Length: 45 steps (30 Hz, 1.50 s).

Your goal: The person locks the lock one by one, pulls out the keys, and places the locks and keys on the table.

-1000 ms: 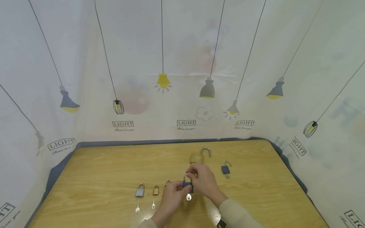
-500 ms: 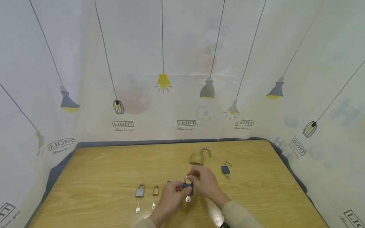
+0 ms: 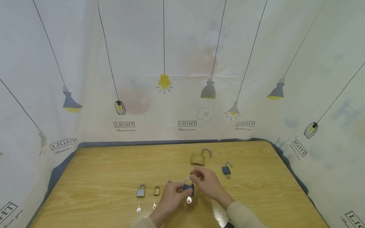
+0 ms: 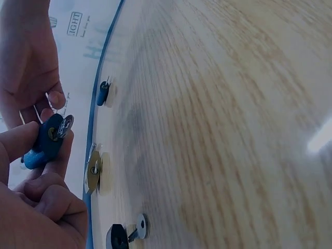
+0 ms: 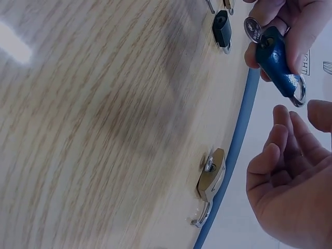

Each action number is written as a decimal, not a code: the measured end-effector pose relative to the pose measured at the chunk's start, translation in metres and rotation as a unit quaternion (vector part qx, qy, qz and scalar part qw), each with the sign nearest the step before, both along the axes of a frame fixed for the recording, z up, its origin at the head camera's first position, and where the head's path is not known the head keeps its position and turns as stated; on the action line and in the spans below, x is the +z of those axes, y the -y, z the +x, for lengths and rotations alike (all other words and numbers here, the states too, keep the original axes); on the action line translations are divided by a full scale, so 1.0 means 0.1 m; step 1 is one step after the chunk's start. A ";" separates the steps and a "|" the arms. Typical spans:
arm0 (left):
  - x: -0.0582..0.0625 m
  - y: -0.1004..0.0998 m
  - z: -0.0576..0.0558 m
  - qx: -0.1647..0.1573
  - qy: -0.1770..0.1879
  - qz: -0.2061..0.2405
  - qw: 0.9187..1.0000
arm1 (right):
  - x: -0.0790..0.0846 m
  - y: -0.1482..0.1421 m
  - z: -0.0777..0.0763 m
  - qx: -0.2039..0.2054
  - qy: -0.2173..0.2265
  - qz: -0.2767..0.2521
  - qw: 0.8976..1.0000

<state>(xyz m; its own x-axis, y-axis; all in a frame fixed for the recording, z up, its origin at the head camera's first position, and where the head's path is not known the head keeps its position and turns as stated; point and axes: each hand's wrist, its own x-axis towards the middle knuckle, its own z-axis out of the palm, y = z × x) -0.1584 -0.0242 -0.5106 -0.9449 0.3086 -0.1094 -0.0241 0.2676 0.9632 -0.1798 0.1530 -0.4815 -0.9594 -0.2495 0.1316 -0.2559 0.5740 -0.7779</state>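
Note:
My left hand pinches a blue padlock between thumb and fingers, holding it above the table. A silver key sits in the bottom of this lock. Its metal shackle points upward in the head view, and both legs appear to meet the body. Just right of the shackle is my right hand. In the right wrist view its fingers are loosely bent with a gap between them and the shackle, holding nothing. A dark padlock lies behind my left hand, mostly hidden in the head view.
A large brass padlock with its shackle open lies farther back. A small blue padlock, also open with a key, is to the right. On the left are a silver padlock, a small brass padlock and two loose keys.
My right fingers have come away from the shackle, moving slightly right and down. The blue padlock, still in my left hand, has lowered a little and its shackle shows more fully.

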 end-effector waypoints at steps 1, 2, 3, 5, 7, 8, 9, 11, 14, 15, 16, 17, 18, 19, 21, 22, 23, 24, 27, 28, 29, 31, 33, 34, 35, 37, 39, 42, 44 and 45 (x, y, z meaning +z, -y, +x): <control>0.00 0.01 0.00 0.001 0.003 -0.001 1.000 | 0.00 -0.01 0.01 -0.004 0.003 -0.004 1.000; 0.01 0.01 0.00 0.001 0.007 0.000 1.000 | 0.00 -0.02 0.01 -0.008 0.005 -0.005 1.000; 0.01 0.02 0.00 0.003 0.011 0.000 1.000 | 0.00 -0.03 0.02 -0.011 0.009 -0.008 1.000; 0.02 0.04 -0.01 0.008 0.017 -0.003 1.000 | -0.01 -0.05 0.03 -0.015 0.014 -0.012 1.000; 0.03 0.05 -0.03 0.015 0.022 0.000 1.000 | -0.01 -0.07 0.04 -0.017 0.025 -0.016 0.999; 0.03 0.06 -0.04 0.019 0.025 0.003 0.999 | -0.02 -0.08 0.05 -0.018 0.028 -0.016 0.999; 0.04 0.06 -0.05 0.023 0.028 0.004 0.999 | -0.03 -0.10 0.05 -0.018 0.032 -0.017 0.999; 0.05 0.07 -0.07 0.031 0.033 0.008 0.999 | -0.04 -0.11 0.06 -0.017 0.040 -0.013 0.999; 0.05 0.09 -0.09 0.043 0.043 0.009 0.998 | -0.07 -0.11 0.09 -0.014 0.043 -0.010 0.999; 0.05 0.09 -0.09 0.046 0.046 0.009 0.998 | -0.09 -0.11 0.11 -0.013 0.045 -0.009 0.999; 0.05 0.09 -0.10 0.050 0.050 0.010 0.997 | -0.11 -0.10 0.13 -0.011 0.048 -0.008 0.999; 0.05 0.09 -0.10 0.055 0.053 0.010 0.997 | -0.13 -0.09 0.15 -0.007 0.050 -0.005 0.999; 0.04 0.09 -0.11 0.060 0.056 0.010 0.997 | -0.15 -0.08 0.17 -0.004 0.054 -0.002 0.999; 0.04 0.09 -0.11 0.065 0.058 0.010 0.996 | -0.18 -0.07 0.20 0.000 0.057 -0.001 0.998; 0.03 0.09 -0.12 0.073 0.059 0.008 0.996 | -0.22 -0.04 0.25 0.009 0.067 -0.001 0.998; 0.03 0.09 -0.12 0.078 0.058 0.007 0.995 | -0.25 -0.03 0.28 0.014 0.070 -0.002 0.997; 0.02 0.09 -0.13 0.082 0.057 0.005 0.995 | -0.27 -0.01 0.30 0.018 0.074 -0.005 0.997; 0.02 0.09 -0.13 0.086 0.057 0.005 0.995 | -0.28 0.01 0.32 0.020 0.077 -0.011 0.997; 0.02 0.09 -0.13 0.098 0.053 0.006 0.994 | -0.32 0.07 0.37 0.017 0.083 -0.032 0.996; 0.02 0.09 -0.13 0.101 0.053 0.005 0.994 | -0.32 0.09 0.38 0.012 0.086 -0.039 0.995; 0.03 0.09 -0.13 0.103 0.053 0.007 0.993 | -0.33 0.11 0.39 0.004 0.090 -0.047 0.995; 0.04 0.09 -0.13 0.106 0.054 0.011 0.993 | -0.33 0.15 0.40 -0.013 0.094 -0.064 0.993; 0.05 0.09 -0.13 0.108 0.058 0.014 0.992 | -0.33 0.17 0.41 -0.028 0.098 -0.084 0.991; 0.06 0.08 -0.13 0.109 0.061 0.015 0.992 | -0.33 0.18 0.40 -0.034 0.102 -0.092 0.990; 0.07 0.08 -0.13 0.112 0.062 0.015 0.992 | -0.32 0.19 0.40 -0.039 0.105 -0.101 0.989; 0.08 0.07 -0.13 0.118 0.063 0.012 0.991 | -0.31 0.20 0.40 -0.049 0.111 -0.115 0.986; 0.09 0.06 -0.13 0.125 0.065 0.005 0.990 | -0.31 0.21 0.39 -0.060 0.122 -0.128 0.982; 0.09 0.05 -0.12 0.135 0.066 0.003 0.989 | -0.30 0.23 0.37 -0.084 0.136 -0.135 0.978; 0.09 0.03 -0.12 0.140 0.068 0.007 0.988 | -0.31 0.25 0.37 -0.101 0.144 -0.143 0.974; 0.09 0.03 -0.12 0.142 0.069 0.010 0.987 | -0.31 0.26 0.37 -0.110 0.148 -0.146 0.972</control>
